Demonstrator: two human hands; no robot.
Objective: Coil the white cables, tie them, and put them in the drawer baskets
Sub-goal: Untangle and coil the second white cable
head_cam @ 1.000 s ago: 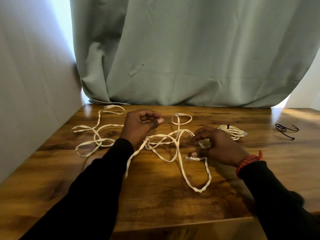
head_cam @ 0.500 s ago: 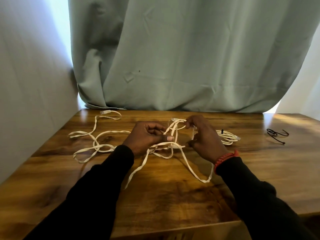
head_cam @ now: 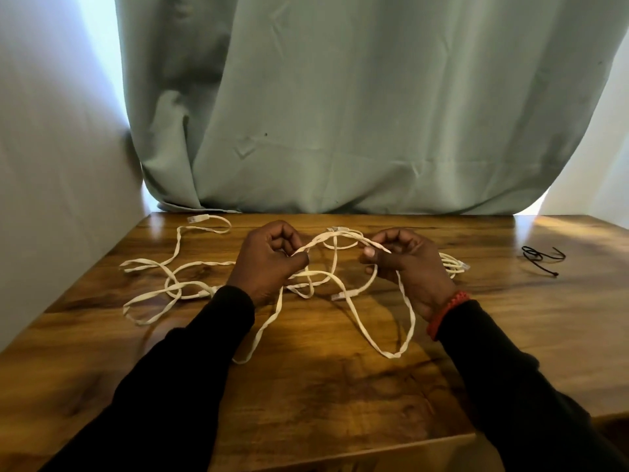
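Wooden desk with a dark, streaky grain, pushed up against a pale green curtain that hangs down to its back edge. White wall on the left, with daylight leaking past the curtain on both sides.

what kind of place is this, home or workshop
Likely a room at home, at a window: a wooden table stands against a pale green curtain with daylight at its edges, and white cables lie loose on it.
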